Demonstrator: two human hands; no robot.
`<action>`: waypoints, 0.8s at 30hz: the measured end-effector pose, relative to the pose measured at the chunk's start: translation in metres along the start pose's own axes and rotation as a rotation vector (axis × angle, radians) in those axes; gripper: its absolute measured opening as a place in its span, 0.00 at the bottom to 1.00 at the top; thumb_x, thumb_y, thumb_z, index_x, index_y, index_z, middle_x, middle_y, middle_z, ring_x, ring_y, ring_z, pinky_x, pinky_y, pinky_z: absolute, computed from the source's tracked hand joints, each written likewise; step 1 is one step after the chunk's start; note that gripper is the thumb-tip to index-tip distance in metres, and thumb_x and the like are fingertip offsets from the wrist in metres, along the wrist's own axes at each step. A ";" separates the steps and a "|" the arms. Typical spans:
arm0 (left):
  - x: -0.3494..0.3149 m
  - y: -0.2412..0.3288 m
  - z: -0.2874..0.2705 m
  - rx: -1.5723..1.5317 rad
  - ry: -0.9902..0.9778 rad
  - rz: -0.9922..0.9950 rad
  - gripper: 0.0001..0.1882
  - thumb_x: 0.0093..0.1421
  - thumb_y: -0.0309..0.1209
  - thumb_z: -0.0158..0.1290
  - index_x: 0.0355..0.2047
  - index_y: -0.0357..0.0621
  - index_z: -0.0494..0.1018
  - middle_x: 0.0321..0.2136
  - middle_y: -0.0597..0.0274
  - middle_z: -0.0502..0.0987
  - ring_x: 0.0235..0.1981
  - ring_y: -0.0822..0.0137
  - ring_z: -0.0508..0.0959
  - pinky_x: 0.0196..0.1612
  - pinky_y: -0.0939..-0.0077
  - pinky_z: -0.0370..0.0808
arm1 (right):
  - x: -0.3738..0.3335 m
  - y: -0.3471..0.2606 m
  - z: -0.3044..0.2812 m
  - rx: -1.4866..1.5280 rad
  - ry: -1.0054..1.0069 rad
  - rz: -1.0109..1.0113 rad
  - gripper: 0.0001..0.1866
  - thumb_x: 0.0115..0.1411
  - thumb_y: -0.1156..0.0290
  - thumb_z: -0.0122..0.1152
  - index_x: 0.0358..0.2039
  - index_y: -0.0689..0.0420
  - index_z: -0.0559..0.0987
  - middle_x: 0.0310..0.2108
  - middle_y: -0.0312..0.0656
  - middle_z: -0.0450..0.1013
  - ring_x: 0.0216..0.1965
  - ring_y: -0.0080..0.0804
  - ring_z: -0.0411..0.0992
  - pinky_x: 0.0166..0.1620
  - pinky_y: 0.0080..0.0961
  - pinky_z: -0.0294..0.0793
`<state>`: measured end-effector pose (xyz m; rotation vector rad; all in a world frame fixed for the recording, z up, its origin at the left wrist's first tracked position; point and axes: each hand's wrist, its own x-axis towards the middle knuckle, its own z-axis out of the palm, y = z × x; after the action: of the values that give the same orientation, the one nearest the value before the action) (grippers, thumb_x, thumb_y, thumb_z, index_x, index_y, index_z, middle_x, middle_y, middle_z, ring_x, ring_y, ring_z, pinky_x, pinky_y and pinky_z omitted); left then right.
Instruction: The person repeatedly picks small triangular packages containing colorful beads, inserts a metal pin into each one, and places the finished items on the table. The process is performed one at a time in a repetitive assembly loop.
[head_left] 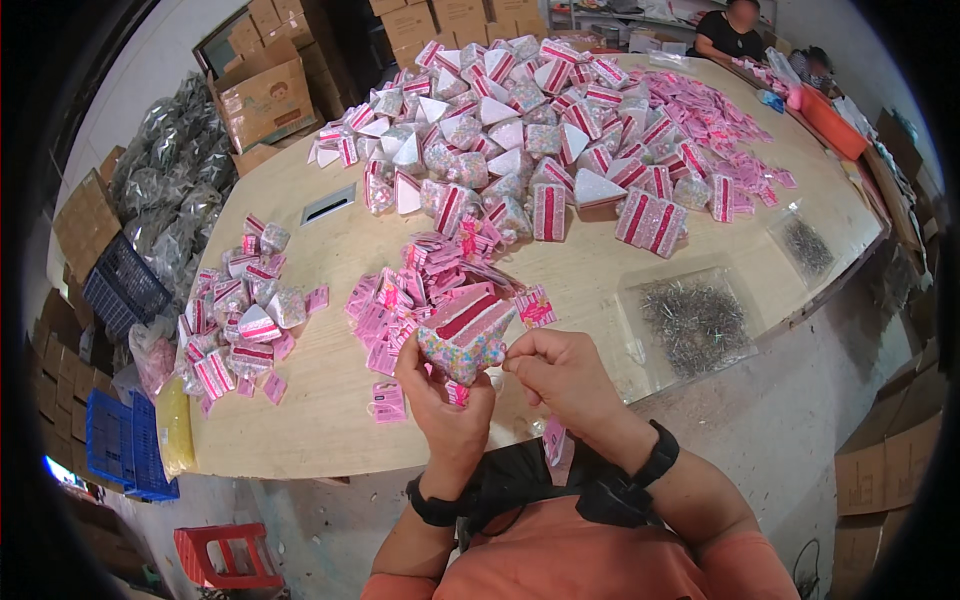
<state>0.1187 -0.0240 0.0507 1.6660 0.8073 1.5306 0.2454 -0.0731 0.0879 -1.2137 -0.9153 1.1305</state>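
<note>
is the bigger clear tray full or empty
Partly full: the tray holds a heap of thin silvery pieces, with bare bottom showing beside it.

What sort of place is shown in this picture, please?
Probably a workshop or packing room: a large pile of cake-slice-shaped pieces, a heap of pink tags, and stacked cardboard boxes behind the table.

Upper centre, a heap of cake-slice ornaments (pixel 500 130) lies on the tabletop (pixel 340 440), loose cards (pixel 715 130) spread along its right. A card pile (pixel 430 270) lies in front, at frame centre; another ornament cluster (pixel 240 310) sits left. Right of centre, metal pieces (pixel 695 325) lie in a tray (pixel 632 320). Cartons (pixel 460 22) stand behind, top centre; a stool (pixel 215 534) stands lower left.
</note>
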 end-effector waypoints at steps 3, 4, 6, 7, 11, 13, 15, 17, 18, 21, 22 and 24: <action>-0.001 -0.002 0.000 -0.006 0.005 -0.013 0.37 0.42 0.16 0.52 0.54 0.34 0.51 0.46 0.53 0.60 0.48 0.64 0.65 0.52 0.71 0.63 | 0.001 0.008 0.000 -0.225 0.036 -0.145 0.04 0.54 0.76 0.52 0.25 0.62 0.74 0.17 0.32 0.67 0.17 0.14 0.64 0.21 0.13 0.62; -0.002 -0.003 0.000 -0.008 0.009 -0.019 0.37 0.42 0.16 0.52 0.54 0.34 0.51 0.46 0.53 0.60 0.48 0.64 0.65 0.52 0.71 0.63 | 0.000 0.009 0.001 -0.323 0.068 -0.241 0.05 0.54 0.76 0.52 0.25 0.62 0.74 0.17 0.32 0.67 0.17 0.14 0.63 0.21 0.13 0.62; -0.003 -0.005 0.000 0.001 0.014 -0.020 0.37 0.42 0.16 0.52 0.54 0.34 0.51 0.46 0.54 0.59 0.48 0.64 0.65 0.52 0.71 0.63 | 0.000 0.009 0.003 -0.521 0.133 -0.432 0.05 0.55 0.75 0.52 0.24 0.62 0.73 0.17 0.31 0.67 0.17 0.14 0.63 0.21 0.13 0.63; -0.003 -0.005 0.000 0.005 0.016 -0.021 0.37 0.42 0.16 0.52 0.54 0.34 0.51 0.46 0.54 0.59 0.48 0.64 0.65 0.52 0.71 0.63 | 0.000 0.009 0.003 -0.501 0.126 -0.417 0.05 0.55 0.76 0.51 0.24 0.62 0.73 0.17 0.32 0.67 0.18 0.15 0.63 0.22 0.14 0.63; -0.003 -0.005 -0.001 -0.007 0.007 -0.030 0.37 0.42 0.17 0.52 0.55 0.34 0.50 0.46 0.54 0.59 0.47 0.64 0.65 0.52 0.70 0.63 | 0.003 0.007 -0.002 -0.256 0.023 -0.162 0.04 0.53 0.76 0.51 0.25 0.62 0.72 0.16 0.36 0.66 0.19 0.19 0.65 0.23 0.20 0.64; -0.003 -0.006 0.000 0.001 0.011 -0.011 0.38 0.42 0.17 0.52 0.55 0.33 0.51 0.46 0.53 0.59 0.47 0.63 0.66 0.51 0.70 0.64 | 0.003 0.009 -0.002 -0.204 -0.001 -0.084 0.04 0.53 0.75 0.50 0.26 0.62 0.72 0.17 0.42 0.67 0.21 0.29 0.66 0.25 0.25 0.65; -0.005 -0.007 -0.001 0.083 -0.001 0.006 0.36 0.43 0.17 0.51 0.54 0.34 0.51 0.47 0.53 0.58 0.49 0.63 0.63 0.52 0.70 0.62 | 0.003 0.011 0.001 -0.306 0.041 -0.150 0.05 0.53 0.74 0.48 0.25 0.61 0.71 0.21 0.51 0.69 0.23 0.47 0.69 0.27 0.33 0.67; -0.005 -0.008 -0.001 0.151 -0.003 0.030 0.36 0.43 0.18 0.51 0.54 0.34 0.51 0.47 0.54 0.58 0.50 0.63 0.62 0.53 0.70 0.62 | 0.005 0.018 0.003 -0.466 0.122 -0.332 0.04 0.54 0.74 0.50 0.26 0.61 0.71 0.18 0.48 0.67 0.20 0.38 0.68 0.25 0.30 0.66; -0.005 -0.008 -0.001 0.177 0.001 0.045 0.36 0.43 0.18 0.51 0.54 0.34 0.51 0.47 0.54 0.58 0.50 0.63 0.63 0.52 0.70 0.63 | 0.006 0.021 0.005 -0.546 0.164 -0.423 0.04 0.54 0.74 0.51 0.27 0.61 0.71 0.16 0.47 0.66 0.18 0.34 0.68 0.24 0.29 0.66; -0.005 -0.012 -0.001 0.211 0.023 0.041 0.37 0.41 0.19 0.52 0.53 0.31 0.52 0.44 0.51 0.60 0.46 0.61 0.66 0.50 0.70 0.65 | 0.006 0.020 0.008 -0.753 0.201 -0.474 0.03 0.55 0.74 0.50 0.27 0.60 0.70 0.18 0.50 0.68 0.21 0.46 0.69 0.24 0.35 0.67; -0.005 -0.013 -0.001 0.216 0.031 0.031 0.37 0.40 0.19 0.52 0.53 0.30 0.53 0.43 0.49 0.61 0.44 0.60 0.67 0.48 0.70 0.65 | 0.005 0.020 0.009 -0.789 0.192 -0.473 0.03 0.55 0.74 0.50 0.28 0.59 0.69 0.18 0.50 0.68 0.22 0.47 0.69 0.25 0.36 0.67; -0.004 -0.012 -0.001 0.233 0.028 0.015 0.37 0.40 0.19 0.53 0.53 0.29 0.53 0.43 0.49 0.61 0.44 0.60 0.67 0.48 0.70 0.65 | 0.004 0.018 0.010 -0.862 0.175 -0.473 0.03 0.55 0.74 0.49 0.28 0.58 0.69 0.19 0.49 0.68 0.24 0.50 0.69 0.25 0.39 0.67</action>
<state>0.1172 -0.0209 0.0380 1.8237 1.0224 1.5201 0.2335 -0.0670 0.0713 -1.6129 -1.5233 0.2159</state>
